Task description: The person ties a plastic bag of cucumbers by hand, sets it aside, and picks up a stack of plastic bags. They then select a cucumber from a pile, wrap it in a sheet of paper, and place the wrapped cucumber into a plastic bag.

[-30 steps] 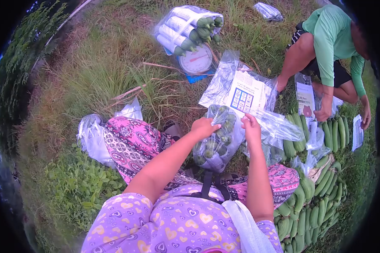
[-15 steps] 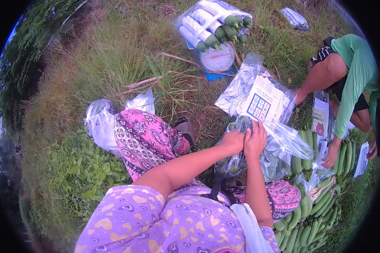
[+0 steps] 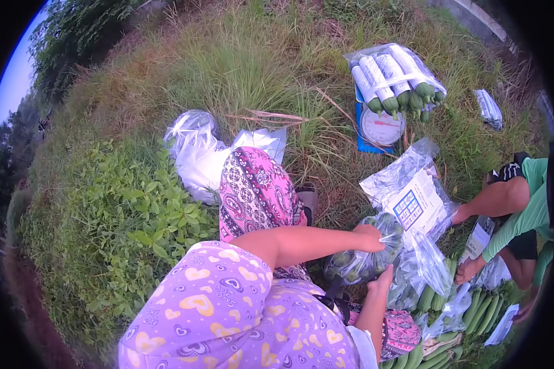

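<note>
A clear plastic bag (image 3: 357, 264) packed with dark green vegetables, likely gourds, hangs over my lap, tilted to the left. My left hand (image 3: 369, 238) is closed round its gathered top. Against the bag's lower right side, my right hand (image 3: 381, 281) grips the plastic, its fingers partly hidden. Just right of my hands lies a loose sheet of clear plastic (image 3: 421, 261). Beyond them, a printed paper (image 3: 415, 206) with a blue grid rests on silvery plastic bags (image 3: 385, 183).
A dial scale (image 3: 381, 126) bears a bag of paper-wrapped gourds (image 3: 406, 80). A co-worker in green sleeves (image 3: 517, 230) reaches toward rows of long green gourds (image 3: 480, 310) at the right. White plastic bags (image 3: 197, 154) lie beyond my left knee, beside leafy weeds (image 3: 135, 227).
My hands, together at the bag's top before, are now apart: the left stays on the top, the right is lower. The bag shows more fully. My view has swung left.
</note>
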The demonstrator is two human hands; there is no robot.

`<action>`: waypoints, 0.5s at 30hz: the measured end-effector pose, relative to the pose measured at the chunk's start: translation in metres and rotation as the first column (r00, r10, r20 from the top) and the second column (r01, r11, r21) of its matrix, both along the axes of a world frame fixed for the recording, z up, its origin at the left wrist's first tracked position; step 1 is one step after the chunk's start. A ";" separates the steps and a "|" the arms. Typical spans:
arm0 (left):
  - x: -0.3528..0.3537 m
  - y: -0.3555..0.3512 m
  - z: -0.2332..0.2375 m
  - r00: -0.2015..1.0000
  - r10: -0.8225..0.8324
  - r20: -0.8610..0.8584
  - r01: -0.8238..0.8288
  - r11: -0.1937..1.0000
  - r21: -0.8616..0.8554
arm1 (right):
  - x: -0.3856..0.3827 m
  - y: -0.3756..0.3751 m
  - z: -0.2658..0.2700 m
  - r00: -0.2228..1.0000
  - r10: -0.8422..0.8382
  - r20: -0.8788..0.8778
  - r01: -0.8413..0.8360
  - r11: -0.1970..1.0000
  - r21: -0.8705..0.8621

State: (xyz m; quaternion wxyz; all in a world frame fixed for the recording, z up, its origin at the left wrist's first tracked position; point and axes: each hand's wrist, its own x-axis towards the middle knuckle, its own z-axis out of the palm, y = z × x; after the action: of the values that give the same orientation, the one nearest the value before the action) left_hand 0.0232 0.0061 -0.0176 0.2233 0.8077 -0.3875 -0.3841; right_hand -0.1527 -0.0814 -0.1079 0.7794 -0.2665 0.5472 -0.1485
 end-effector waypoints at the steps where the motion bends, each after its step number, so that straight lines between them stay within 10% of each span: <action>1: -0.001 0.002 0.001 1.000 0.000 -0.019 0.000 1.000 -0.001 | 0.003 0.014 0.016 0.993 0.065 -0.098 -0.055 0.994 0.096; 7: -0.005 0.014 0.006 0.993 0.097 -0.071 -0.103 0.991 -0.080 | -0.010 0.054 0.018 0.978 0.145 -0.152 -0.058 0.881 0.469; 15: 0.059 0.048 0.074 0.708 0.378 -0.596 -0.501 0.864 -0.049 | -0.025 0.056 0.072 0.973 0.229 0.029 -0.229 0.944 0.238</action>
State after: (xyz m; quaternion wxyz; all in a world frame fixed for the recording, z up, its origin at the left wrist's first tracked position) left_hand 0.0825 0.0546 0.0562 0.4963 0.6969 -0.1361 -0.4994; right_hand -0.1780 -0.0251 -0.0355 0.8180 -0.2321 0.5262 0.0102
